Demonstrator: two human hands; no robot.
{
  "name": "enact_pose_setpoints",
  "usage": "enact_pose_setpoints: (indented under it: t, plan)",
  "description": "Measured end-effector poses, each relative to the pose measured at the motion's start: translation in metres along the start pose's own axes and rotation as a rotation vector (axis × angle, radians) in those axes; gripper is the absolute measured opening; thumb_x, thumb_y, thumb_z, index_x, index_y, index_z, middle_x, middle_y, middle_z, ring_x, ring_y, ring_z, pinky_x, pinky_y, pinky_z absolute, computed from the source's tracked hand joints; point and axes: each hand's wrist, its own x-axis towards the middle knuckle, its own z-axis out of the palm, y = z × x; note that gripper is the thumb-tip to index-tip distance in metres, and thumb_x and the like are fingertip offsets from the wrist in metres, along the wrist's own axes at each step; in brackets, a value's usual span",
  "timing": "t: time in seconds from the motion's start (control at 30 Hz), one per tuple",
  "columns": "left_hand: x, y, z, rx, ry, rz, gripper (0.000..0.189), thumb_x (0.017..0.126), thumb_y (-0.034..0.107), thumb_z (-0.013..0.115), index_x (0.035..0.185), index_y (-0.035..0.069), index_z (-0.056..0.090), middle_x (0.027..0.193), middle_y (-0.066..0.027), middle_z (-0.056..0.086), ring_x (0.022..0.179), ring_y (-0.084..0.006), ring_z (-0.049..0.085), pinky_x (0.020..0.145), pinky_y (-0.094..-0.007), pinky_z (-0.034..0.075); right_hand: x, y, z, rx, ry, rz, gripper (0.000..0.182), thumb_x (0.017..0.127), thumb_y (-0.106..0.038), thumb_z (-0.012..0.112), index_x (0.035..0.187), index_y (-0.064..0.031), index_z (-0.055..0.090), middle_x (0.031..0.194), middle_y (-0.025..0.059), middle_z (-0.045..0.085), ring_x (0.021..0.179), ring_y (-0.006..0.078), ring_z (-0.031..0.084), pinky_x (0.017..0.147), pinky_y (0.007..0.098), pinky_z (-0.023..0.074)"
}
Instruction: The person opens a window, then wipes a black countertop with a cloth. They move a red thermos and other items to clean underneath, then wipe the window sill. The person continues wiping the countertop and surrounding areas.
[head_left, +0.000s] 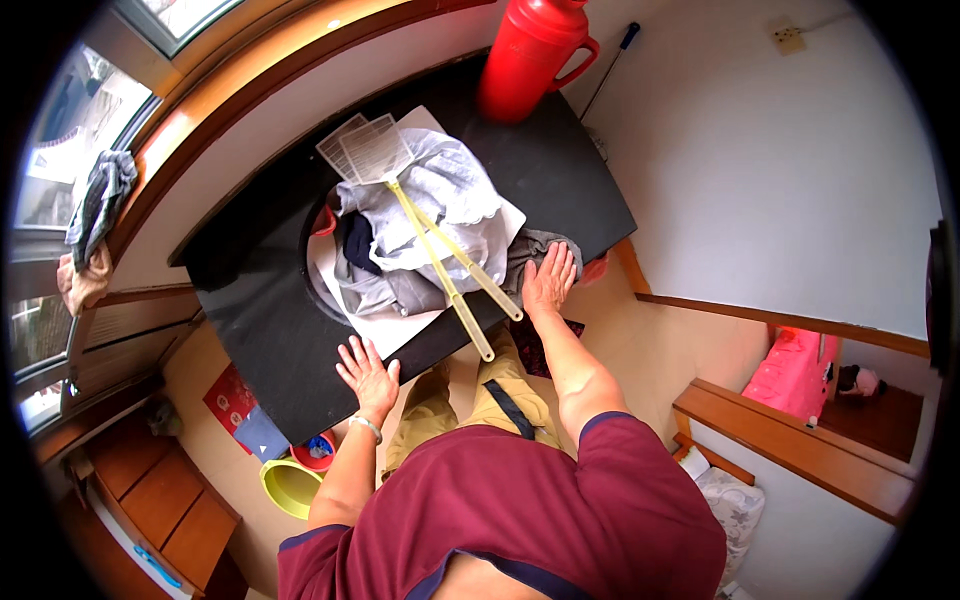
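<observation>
My left hand (370, 377) lies palm down with spread fingers on the front edge of a black table (255, 360). My right hand (550, 279) rests flat on a grey cloth (525, 251) at the table's edge, to the right of a pile of clothes. The pile holds a light grey and white garment (450, 176) and a dark navy cloth (360, 241), over white sheet material (390, 330). Two fly swatters with pale yellow handles (431, 251) lie crossed on top, their handle ends between my hands. Under the pile, the rim of a dark round container shows at the left.
A red thermos flask (529, 60) stands at the table's back right. Below the table's left side are a yellow-green basin (289, 487) and a red basin (307, 457) on the floor. Cloths (101, 202) hang by the window at left. A wooden-topped half wall (787, 442) stands at right.
</observation>
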Motion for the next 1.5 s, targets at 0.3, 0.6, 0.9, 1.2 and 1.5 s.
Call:
enact_pose_setpoints:
  t: [0.3,0.6,0.9,1.2,1.5]
  plan:
    - [0.001,0.003,-0.003,0.058,-0.08,-0.022,0.084,0.089,0.043,0.055,0.149,-0.002,0.017,0.158,-0.0217,0.001,0.144,-0.0452,-0.006,0.112,-0.0612,-0.001,0.078,0.045,-0.008,0.026,0.009,0.257,0.069,0.095,-0.042,0.041,0.149,-0.0031,0.023,0.157,0.0141,0.018,0.145,0.0324,0.014,0.118,0.047,0.0067]
    - [0.01,0.024,-0.024,0.162,-0.268,-0.169,0.086,0.089,0.041,0.054,0.15,-0.003,0.012,0.158,-0.0208,-0.004,0.145,-0.0418,-0.008,0.115,-0.0563,-0.001,0.161,0.101,-0.013,-0.037,0.057,0.106,0.065,0.095,-0.038,0.041,0.147,-0.0008,0.028,0.155,0.0173,0.023,0.142,0.0347,0.02,0.117,0.047,0.0101]
    - [0.02,0.049,-0.04,0.005,-0.113,-0.398,0.076,0.083,0.025,0.066,0.145,0.002,0.028,0.157,-0.0169,0.014,0.145,-0.042,0.005,0.115,-0.0552,0.013,0.248,0.106,-0.02,0.071,-0.086,0.192,0.046,0.097,-0.038,0.039,0.123,-0.0025,0.049,0.125,0.0205,0.055,0.118,0.0376,0.049,0.1,0.0481,0.0344]
    - [0.055,0.122,-0.141,-0.191,0.586,-0.03,0.053,0.078,-0.001,0.06,0.13,0.001,0.048,0.14,-0.0178,0.045,0.137,-0.0404,0.03,0.113,-0.0481,0.024,0.272,0.141,-0.025,0.341,0.094,0.443,0.036,0.1,-0.036,0.04,0.104,-0.0026,0.053,0.102,0.024,0.063,0.095,0.0442,0.06,0.081,0.0515,0.0468]
    - [0.174,0.327,-0.177,0.042,0.189,0.795,0.046,0.079,0.028,0.069,0.119,0.009,0.06,0.136,-0.0124,0.05,0.14,-0.0361,0.027,0.114,-0.0543,0.018,0.148,0.1,-0.037,0.281,0.147,-0.283,0.025,0.084,-0.017,0.063,0.105,-0.0054,0.055,0.114,0.0104,0.056,0.099,0.0344,0.053,0.085,0.0453,0.043]
